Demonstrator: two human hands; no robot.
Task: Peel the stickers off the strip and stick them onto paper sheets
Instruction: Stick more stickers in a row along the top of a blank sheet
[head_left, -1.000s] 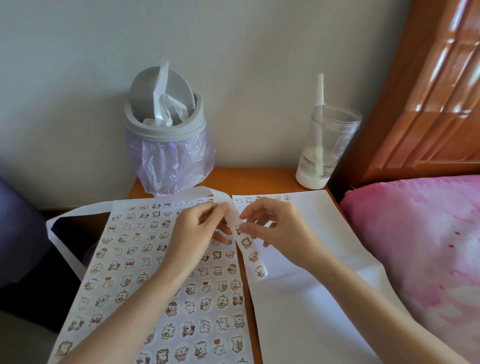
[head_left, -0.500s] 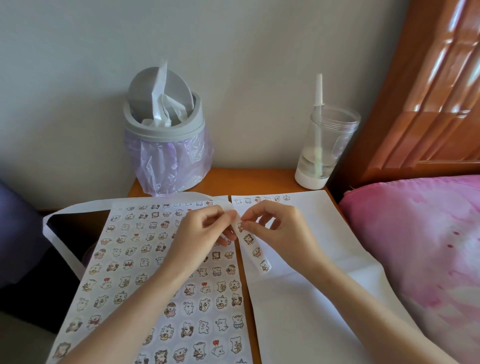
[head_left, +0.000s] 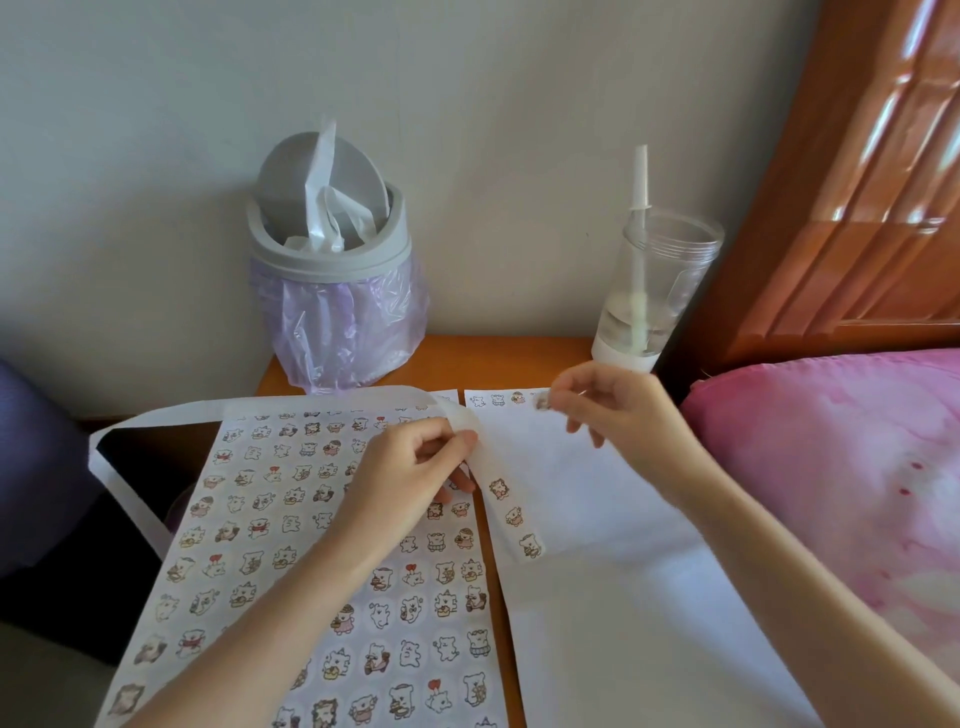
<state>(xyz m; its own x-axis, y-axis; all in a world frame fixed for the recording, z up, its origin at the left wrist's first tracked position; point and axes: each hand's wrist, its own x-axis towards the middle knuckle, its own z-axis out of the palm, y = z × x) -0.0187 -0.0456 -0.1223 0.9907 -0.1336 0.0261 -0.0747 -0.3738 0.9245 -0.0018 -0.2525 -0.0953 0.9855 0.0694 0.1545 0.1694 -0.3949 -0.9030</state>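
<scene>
White paper strip (head_left: 497, 474) droops, pinched by left hand (head_left: 408, 467); right hand (head_left: 626, 410) fingers (head_left: 562, 391) pinch a small sticker (head_left: 542, 403).

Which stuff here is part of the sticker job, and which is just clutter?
In use: sticker strip, peeled sticker, right sheet, filled left sheet, left hand, right hand.
Lying about: bin, cup with straw, pink pillow.

Soft daylight, glare streaking the headboard (head_left: 872, 171), right hand (head_left: 615, 410) slightly blurred, frame edges bowed.

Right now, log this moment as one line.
left hand: holds strip | right hand: pinches sticker over right sheet | stage: placing
</scene>
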